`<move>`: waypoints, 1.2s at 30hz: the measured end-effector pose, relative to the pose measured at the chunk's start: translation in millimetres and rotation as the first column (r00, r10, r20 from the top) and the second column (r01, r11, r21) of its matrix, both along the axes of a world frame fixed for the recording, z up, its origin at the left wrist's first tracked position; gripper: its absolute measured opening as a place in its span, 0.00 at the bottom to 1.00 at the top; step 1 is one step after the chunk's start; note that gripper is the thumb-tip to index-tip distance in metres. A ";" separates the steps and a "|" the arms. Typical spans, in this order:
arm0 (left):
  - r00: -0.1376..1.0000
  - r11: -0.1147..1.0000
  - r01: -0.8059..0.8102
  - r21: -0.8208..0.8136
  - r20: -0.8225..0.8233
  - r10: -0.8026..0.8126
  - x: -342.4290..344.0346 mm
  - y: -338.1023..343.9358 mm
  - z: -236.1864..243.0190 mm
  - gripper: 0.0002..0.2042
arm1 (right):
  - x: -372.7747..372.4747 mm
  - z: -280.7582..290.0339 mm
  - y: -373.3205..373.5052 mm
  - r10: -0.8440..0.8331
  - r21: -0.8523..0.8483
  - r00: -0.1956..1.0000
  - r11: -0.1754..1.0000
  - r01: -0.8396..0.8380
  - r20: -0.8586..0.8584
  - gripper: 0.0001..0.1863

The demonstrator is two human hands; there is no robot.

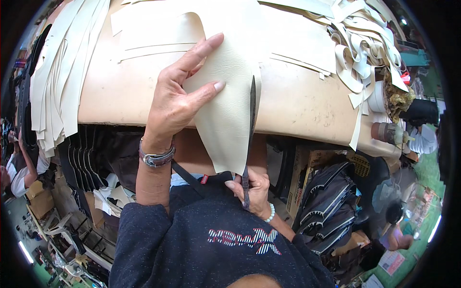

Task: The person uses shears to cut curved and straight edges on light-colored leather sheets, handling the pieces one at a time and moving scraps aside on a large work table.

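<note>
A cream leather piece point(221, 129) with a creased face hangs over the table's front edge, a dark slit or edge along its right side. My left hand point(180, 91), a watch at its wrist, grips it, thumb and index finger lying on its face, other fingers partly hidden. Below the piece, my right hand point(252, 192), wearing a bead bracelet, is closed around a narrow dark strip point(246, 189) that meets the piece's lower right corner; whether it is a tool or material I cannot tell.
The tan table point(110, 108) bears cream strips point(62, 72) at left, tangled strips point(360, 43) at right, and a cylindrical container point(384, 134) at the right edge. Dark stacked pieces point(321, 201) lie under it. Other people point(26, 170) point(396, 235) are at both far sides.
</note>
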State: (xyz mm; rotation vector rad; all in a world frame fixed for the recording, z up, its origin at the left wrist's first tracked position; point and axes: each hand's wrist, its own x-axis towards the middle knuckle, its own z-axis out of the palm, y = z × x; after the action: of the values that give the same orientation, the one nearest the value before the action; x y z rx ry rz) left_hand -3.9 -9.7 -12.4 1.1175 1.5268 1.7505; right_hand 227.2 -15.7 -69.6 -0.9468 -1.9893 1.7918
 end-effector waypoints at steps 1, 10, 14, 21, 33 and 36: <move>1.000 1.000 -0.001 -0.003 -0.003 0.001 0.0 -0.1 -0.2 0.27 | -0.3 0.5 -0.3 0.000 -0.007 1.000 1.000 0.000 0.001 0.15; 0.999 1.000 -0.008 -0.020 -0.031 0.007 -0.5 -0.6 -3.9 0.27 | -0.3 -1.0 -5.2 -0.031 -0.071 0.999 0.997 0.031 0.010 0.14; 0.987 0.995 0.077 0.064 0.137 -0.086 -8.2 4.9 -2.5 0.27 | 2.4 -9.0 -6.5 -0.026 0.019 0.999 0.999 0.026 -0.035 0.14; 0.980 0.994 0.107 0.031 0.163 -0.110 -10.3 16.9 -5.9 0.28 | 11.9 -7.5 0.4 0.081 0.044 0.995 0.996 -0.079 -0.062 0.16; 0.983 0.996 0.075 -0.040 0.170 -0.067 17.9 1.8 -8.0 0.28 | -6.3 2.9 9.3 0.022 0.013 0.990 1.000 -0.020 -0.142 0.18; 0.985 0.991 0.088 -0.102 0.158 -0.071 16.2 -2.0 -11.8 0.28 | -9.2 3.0 10.2 0.019 0.058 0.983 0.998 -0.008 -0.183 0.18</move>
State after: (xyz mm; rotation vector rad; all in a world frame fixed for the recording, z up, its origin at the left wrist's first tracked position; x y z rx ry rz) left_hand 12.2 -11.8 -24.2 0.9535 1.4459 1.6398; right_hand 218.0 -5.5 -66.6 -0.7247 -1.9254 1.7499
